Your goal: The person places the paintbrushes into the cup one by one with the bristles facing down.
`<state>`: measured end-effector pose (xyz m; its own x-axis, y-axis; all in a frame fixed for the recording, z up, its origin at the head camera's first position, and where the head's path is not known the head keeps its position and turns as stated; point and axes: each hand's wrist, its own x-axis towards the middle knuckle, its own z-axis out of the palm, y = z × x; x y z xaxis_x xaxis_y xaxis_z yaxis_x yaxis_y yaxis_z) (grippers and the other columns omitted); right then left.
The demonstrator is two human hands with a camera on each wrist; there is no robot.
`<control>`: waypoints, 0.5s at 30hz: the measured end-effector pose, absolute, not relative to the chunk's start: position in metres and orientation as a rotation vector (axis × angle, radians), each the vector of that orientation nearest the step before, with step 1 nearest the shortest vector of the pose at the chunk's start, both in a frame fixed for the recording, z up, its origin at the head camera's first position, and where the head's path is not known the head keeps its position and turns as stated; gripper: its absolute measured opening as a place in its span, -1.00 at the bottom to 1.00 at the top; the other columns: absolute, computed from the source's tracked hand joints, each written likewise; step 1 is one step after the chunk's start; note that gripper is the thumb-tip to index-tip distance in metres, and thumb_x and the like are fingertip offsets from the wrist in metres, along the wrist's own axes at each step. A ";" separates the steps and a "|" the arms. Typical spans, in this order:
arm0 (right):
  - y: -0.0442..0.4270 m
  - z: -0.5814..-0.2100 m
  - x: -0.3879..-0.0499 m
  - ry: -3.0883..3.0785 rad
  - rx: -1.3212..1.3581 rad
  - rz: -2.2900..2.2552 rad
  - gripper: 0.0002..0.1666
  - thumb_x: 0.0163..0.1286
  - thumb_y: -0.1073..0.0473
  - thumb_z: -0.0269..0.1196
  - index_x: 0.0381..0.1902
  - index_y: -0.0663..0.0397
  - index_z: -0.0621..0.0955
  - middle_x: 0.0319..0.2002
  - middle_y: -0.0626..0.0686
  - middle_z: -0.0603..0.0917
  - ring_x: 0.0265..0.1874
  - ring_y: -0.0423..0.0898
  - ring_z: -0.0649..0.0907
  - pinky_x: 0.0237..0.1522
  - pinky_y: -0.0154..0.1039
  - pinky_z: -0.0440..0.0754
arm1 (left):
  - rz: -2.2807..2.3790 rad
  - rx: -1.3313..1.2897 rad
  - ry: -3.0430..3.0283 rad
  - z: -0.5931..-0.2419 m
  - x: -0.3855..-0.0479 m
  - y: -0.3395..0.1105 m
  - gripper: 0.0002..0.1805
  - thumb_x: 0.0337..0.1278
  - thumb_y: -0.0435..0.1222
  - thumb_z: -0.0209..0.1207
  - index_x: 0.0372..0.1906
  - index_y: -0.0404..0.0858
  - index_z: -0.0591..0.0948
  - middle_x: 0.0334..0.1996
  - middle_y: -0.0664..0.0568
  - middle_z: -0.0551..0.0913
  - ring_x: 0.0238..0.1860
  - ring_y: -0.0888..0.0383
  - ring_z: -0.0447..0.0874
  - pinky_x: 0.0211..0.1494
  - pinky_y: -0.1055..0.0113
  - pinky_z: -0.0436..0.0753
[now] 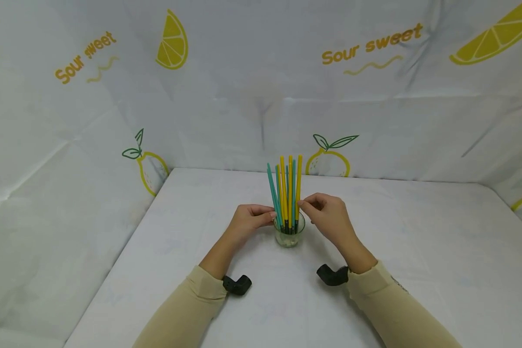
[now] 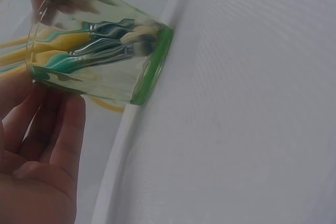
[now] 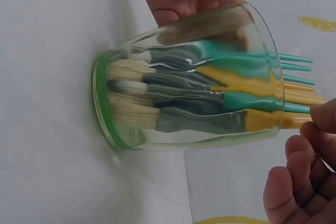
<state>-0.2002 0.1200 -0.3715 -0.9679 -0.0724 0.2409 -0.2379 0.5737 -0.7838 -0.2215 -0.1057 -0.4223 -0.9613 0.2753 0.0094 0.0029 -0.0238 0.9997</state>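
A clear glass (image 1: 289, 241) with a green base stands on the white table, holding several paintbrushes (image 1: 285, 193) bristles down. Their handles are yellow and teal. At the left rim, my left hand (image 1: 249, 222) holds the glass with thumb and fingers; the exact contact is partly hidden. My right hand (image 1: 329, 215) pinches the yellow handle of the rightmost paintbrush (image 1: 298, 186) between thumb and index finger, just above the rim. In the right wrist view, pale bristles (image 3: 134, 111) show through the glass near its bottom, and the other right fingers are loosely curled.
A white cloth with printed lemons and lettering (image 1: 371, 46) hangs behind and beside the table (image 1: 417, 251). Black curved pieces (image 1: 237, 285) sit at both wrists, by the beige sleeves (image 1: 184, 304).
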 end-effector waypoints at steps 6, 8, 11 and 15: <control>0.133 -0.368 -0.205 -2.611 0.244 1.366 -0.64 0.41 -0.11 0.24 -0.27 0.06 0.71 -0.45 0.05 0.68 -0.54 -0.06 0.62 -0.47 -0.23 0.63 | 2.079 0.315 2.062 -0.423 -0.224 -0.107 -0.70 0.19 -0.32 0.31 -0.06 -0.46 0.70 -0.14 -0.14 0.77 -0.24 0.16 0.78 -0.01 0.24 0.73; 0.140 -0.366 -0.206 -2.605 0.227 1.377 -0.63 0.41 -0.13 0.23 -0.26 0.06 0.70 -0.44 0.04 0.67 -0.53 -0.06 0.62 -0.46 -0.24 0.63 | 2.072 0.324 2.062 -0.424 -0.225 -0.107 -0.70 0.20 -0.33 0.30 -0.05 -0.47 0.69 -0.14 -0.14 0.77 -0.24 0.16 0.78 -0.01 0.24 0.72; 0.152 -0.363 -0.206 -2.587 0.188 1.377 -0.61 0.42 -0.14 0.22 -0.25 0.07 0.70 -0.42 0.05 0.68 -0.51 -0.04 0.64 -0.47 -0.25 0.64 | 2.065 0.335 2.065 -0.424 -0.227 -0.107 -0.70 0.21 -0.33 0.30 -0.05 -0.47 0.69 -0.14 -0.14 0.76 -0.24 0.16 0.78 0.00 0.23 0.72; 0.166 -0.361 -0.204 -2.579 0.153 1.355 -0.59 0.43 -0.14 0.20 -0.23 0.09 0.70 -0.39 0.06 0.69 -0.50 -0.04 0.65 -0.48 -0.26 0.63 | 2.073 0.325 2.077 -0.425 -0.228 -0.111 -0.70 0.23 -0.31 0.28 -0.06 -0.48 0.69 -0.11 -0.17 0.75 -0.17 0.14 0.76 0.03 0.20 0.72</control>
<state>-0.2044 0.1660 -0.3610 -0.9696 0.0113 0.2445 -0.1950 0.5684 -0.7994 -0.2277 -0.1108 -0.4247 -0.9582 0.2855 0.0208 0.0213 -0.0015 0.9998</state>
